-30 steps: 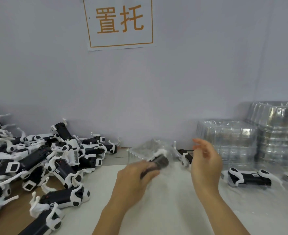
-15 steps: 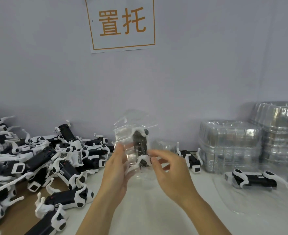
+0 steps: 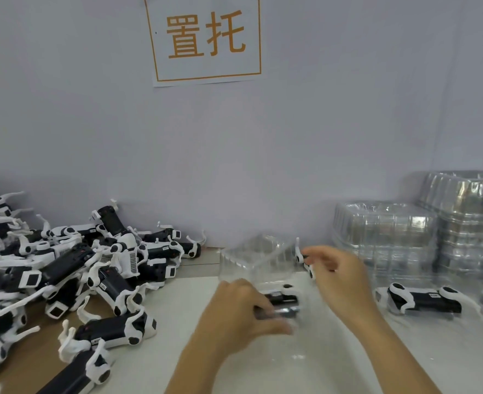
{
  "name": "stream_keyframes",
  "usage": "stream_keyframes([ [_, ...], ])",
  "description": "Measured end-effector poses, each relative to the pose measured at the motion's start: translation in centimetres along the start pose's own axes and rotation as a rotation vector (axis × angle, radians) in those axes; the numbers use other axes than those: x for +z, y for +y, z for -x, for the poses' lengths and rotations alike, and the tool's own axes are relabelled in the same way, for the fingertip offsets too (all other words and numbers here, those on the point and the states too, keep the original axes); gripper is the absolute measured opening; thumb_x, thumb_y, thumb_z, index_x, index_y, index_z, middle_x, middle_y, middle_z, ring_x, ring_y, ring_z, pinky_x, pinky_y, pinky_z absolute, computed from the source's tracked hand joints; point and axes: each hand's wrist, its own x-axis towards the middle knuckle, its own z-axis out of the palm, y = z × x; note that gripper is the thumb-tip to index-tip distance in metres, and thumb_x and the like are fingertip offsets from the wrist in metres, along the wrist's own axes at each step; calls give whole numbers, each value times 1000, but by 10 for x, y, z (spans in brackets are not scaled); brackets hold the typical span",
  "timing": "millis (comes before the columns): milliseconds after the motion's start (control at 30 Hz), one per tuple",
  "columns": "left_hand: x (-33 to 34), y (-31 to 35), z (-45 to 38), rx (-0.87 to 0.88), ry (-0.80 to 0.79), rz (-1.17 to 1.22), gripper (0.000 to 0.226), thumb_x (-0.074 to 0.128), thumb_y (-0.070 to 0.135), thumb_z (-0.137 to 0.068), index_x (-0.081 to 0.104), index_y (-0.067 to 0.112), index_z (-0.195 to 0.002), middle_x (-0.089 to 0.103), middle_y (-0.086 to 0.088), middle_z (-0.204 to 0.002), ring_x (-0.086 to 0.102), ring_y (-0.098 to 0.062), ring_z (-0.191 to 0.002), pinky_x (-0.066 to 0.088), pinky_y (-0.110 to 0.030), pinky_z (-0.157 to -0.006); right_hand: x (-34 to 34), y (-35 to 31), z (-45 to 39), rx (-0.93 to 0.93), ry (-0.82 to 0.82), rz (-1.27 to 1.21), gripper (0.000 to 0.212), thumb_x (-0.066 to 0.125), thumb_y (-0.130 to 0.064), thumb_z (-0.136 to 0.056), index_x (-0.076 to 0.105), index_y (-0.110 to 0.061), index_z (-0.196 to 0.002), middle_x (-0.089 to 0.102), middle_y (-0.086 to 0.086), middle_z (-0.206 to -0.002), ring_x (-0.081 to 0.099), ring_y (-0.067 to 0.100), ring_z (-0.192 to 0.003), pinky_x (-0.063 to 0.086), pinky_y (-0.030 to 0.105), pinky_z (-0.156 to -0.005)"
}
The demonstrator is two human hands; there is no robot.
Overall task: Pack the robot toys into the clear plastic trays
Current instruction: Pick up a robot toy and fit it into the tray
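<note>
A pale wall (image 3: 319, 132) with a paper sign (image 3: 206, 38) in orange characters closes off the back of your bench, and a white work sheet (image 3: 334, 365) covers the benchtop in front of you. At nine o'clock of your hands lies the heap of loose robot toys (image 3: 72, 268), black bodies with thin white legs sticking out every way. At two to three o'clock stand the stacks of clear plastic trays (image 3: 422, 237), nested and glossy.

Your left hand (image 3: 243, 314) sits at the centre, fingers curled down on a clear tray (image 3: 258, 258) that already carries one black and white toy (image 3: 281, 298); motion blur keeps me from saying exactly where the fingertips land. Your right hand (image 3: 339, 275) hovers at one o'clock of it, fingers loosely curled and apart, just beside a toy (image 3: 304, 258) standing behind the tray; I can't tell whether it touches that one. Another toy (image 3: 425, 301) lies flat at three o'clock.

Expect the tray to be very light, thin and springy: it will likely flex and skate on the smooth sheet, so pin it by a rim or corner instead of squeezing the walls. The toys look rigid and light, but those slim white legs seem the breakable part and will snag on neighbours in the heap. Take each by the black body, midway along.
</note>
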Motion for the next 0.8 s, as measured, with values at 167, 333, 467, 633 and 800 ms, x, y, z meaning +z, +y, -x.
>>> stream_keyframes([
  [167, 48, 32, 11, 10, 603, 580, 30, 46, 22, -82, 75, 14, -84, 69, 10, -86, 65, -13, -87, 50, -30, -73, 46, -17, 23, -81, -367, 28, 30, 53, -14, -95, 75, -32, -87, 73, -18, -86, 65, -2, -84, 47, 12, -75],
  [333, 45, 0, 13, -384, 983, 827, 26, 42, 10, -77, 59, 11, -57, 60, -3, -58, 55, -15, -59, 40, -32, -61, 70, -10, 42, -253, -431, 500, 29, 43, -44, -95, 66, -34, -108, 68, -12, -94, 51, 11, -101, 35, 38, -91],
  [467, 31, -23, 14, -539, 960, 800, 23, 43, 11, -77, 63, 17, -66, 65, -1, -65, 59, -16, -69, 42, -22, -63, 83, -7, 51, -318, -536, 733, 37, 54, -20, -88, 66, -28, -122, 67, -3, -105, 34, 20, -121, 30, 39, -89],
  [633, 37, -29, -4, -544, 665, 506, 29, 57, 1, -89, 64, 27, -100, 64, 9, -107, 55, -16, -105, 40, -27, -85, 40, 17, 21, -54, -424, 640, 41, 56, -12, -86, 64, -35, -119, 65, -15, -110, 39, 10, -124, 29, 31, -92],
  [800, 55, -24, -42, -339, 236, 191, 54, 50, 21, -100, 32, 18, -151, 31, 3, -157, 20, -19, -147, 23, -26, -113, -4, 31, -5, 295, -327, 634, 32, 52, -20, -86, 66, -40, -106, 67, -21, -111, 51, 10, -121, 29, 40, -102],
])
